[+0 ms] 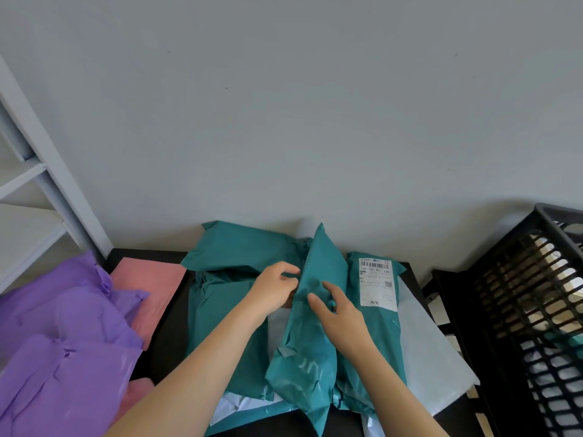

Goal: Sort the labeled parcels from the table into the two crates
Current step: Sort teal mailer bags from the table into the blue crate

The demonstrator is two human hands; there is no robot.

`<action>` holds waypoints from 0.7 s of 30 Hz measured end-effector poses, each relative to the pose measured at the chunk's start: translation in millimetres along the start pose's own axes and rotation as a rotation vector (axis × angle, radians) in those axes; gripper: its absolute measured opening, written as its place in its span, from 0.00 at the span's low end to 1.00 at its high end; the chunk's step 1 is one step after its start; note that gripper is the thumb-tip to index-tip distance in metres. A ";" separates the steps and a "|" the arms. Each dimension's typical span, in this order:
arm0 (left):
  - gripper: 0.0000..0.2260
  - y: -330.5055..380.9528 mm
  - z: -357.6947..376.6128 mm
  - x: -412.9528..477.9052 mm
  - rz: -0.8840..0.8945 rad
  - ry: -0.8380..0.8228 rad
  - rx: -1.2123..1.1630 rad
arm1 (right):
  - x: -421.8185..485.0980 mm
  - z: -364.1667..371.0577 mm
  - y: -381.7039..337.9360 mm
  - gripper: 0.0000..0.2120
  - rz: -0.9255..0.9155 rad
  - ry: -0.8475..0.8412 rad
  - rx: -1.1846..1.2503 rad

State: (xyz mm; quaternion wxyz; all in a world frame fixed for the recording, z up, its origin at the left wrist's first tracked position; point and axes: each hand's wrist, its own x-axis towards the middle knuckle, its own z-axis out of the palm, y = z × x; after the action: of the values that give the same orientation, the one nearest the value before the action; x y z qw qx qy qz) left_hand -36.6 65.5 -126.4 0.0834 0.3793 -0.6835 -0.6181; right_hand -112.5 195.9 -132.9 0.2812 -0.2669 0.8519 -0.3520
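A teal parcel (310,342), tilted up at the middle of the table (168,339), is pinched by the left hand (274,288) and gripped by the right hand (339,313); it is judged light, soft, slippery (film crumples), best taken at its edges.

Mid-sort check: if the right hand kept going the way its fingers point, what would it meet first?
The raised teal parcel: the right hand has its fingers on it, pointing up and left. Beyond it the left hand pinches the same parcel's edge, probably next, though depth is unclear.

parcels (239,310) on table (164,335), crate (520,294) right.
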 end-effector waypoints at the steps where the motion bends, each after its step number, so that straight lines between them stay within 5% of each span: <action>1: 0.10 -1.1 2.2 -3.1 -0.034 -0.022 -0.047 | -2.0 -0.4 -1.4 0.30 0.004 -0.006 0.001; 7: 0.15 -2.3 5.4 -13.3 -0.066 -0.144 -0.156 | -13.5 -0.9 -6.1 0.43 0.075 -0.054 -0.052; 13: 0.12 -8.0 4.5 -18.1 -0.069 -0.077 -0.156 | -21.2 -9.9 -2.9 0.12 0.066 0.180 -0.099; 15: 0.12 -11.1 3.3 -18.7 -0.083 -0.035 -0.170 | -19.6 -17.2 -1.2 0.05 0.057 0.292 -0.012; 21: 0.14 -12.0 11.2 -23.6 -0.137 0.003 -0.216 | -21.6 -47.1 -7.5 0.13 0.069 0.390 0.591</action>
State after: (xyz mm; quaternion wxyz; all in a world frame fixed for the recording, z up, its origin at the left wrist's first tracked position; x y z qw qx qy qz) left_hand -21.6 89.5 -131.4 0.0823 0.4149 -0.5853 -0.6917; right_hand -126.8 226.7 -93.0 0.1902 -0.0730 0.7594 -0.6179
